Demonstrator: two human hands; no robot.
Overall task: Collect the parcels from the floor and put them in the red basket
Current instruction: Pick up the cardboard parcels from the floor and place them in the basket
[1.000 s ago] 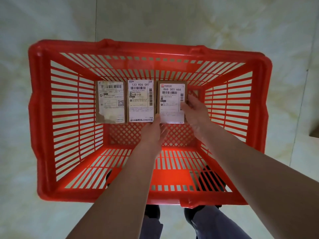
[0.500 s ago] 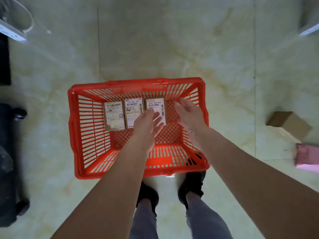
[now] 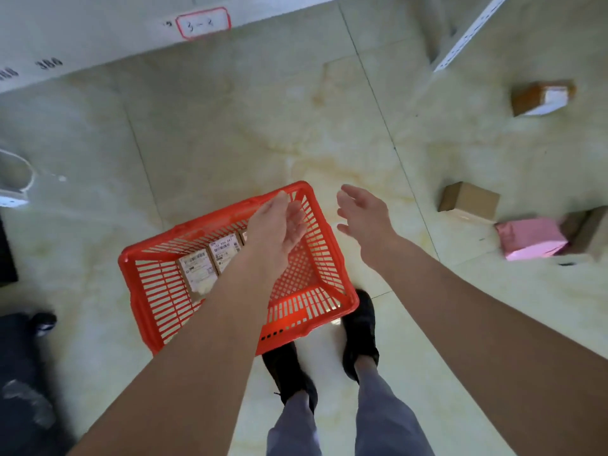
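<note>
The red basket [image 3: 158,291] stands on the floor in front of my feet. Small labelled parcels [image 3: 210,261] lie side by side on its bottom, the rightmost one mostly hidden by my left arm. My left hand [image 3: 279,228] hovers above the basket's far right part, fingers apart, holding nothing. My right hand [image 3: 362,215] is open above the floor just right of the basket. On the floor to the right lie a brown box [image 3: 468,200], a pink parcel [image 3: 529,238] with another brown box [image 3: 589,228] behind it, and further off a brown box with a white label [image 3: 543,97].
A white shelf edge with a red-framed tag [image 3: 202,23] runs along the top left. A white shelf upright [image 3: 470,31] stands at the top right. Dark objects [image 3: 23,373] sit at the lower left. My black shoes [image 3: 360,334] stand right behind the basket.
Both hands have lifted out of the basket, empty; the right hand has swung to the right past its rim. The view has risen and pulled back, showing more floor, shelves and loose parcels.
</note>
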